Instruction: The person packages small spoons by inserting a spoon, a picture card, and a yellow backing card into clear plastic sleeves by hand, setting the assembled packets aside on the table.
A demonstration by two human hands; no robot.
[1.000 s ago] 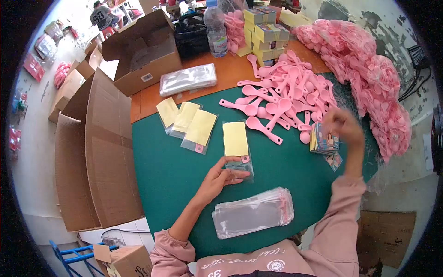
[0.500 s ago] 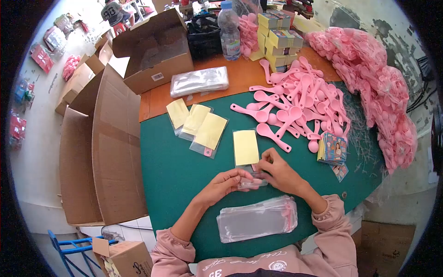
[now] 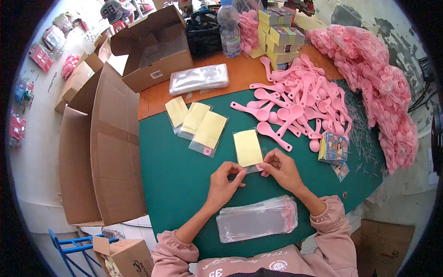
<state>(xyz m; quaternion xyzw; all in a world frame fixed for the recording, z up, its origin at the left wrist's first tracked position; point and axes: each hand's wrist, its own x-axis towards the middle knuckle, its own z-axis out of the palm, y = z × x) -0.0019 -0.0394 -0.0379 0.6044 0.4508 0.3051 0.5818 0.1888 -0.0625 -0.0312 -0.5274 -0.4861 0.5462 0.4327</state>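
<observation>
A clear plastic bag with a pale yellow card inside lies in front of me, and a bit of pink shows at its lower right corner. My left hand pinches the bag's lower left edge between thumb and forefinger. At the lower right corner, my right hand grips the bag by the pink part. Closer to my body rests a stack of clear plastic bags. Several pink spoons are heaped beyond my right hand, with a stack of printed cards beside them.
Three bags with yellow cards lie to the left, on the green tabletop. Behind are a pack of clear bags, a water bottle and bundled cards. Cardboard boxes stand left; bagged pink spoons line the right.
My left hand has moved left and turned, now at the bag's lower edge. The clear plastic fold between my hands is down flat. The bag's bottom has swung slightly right.
</observation>
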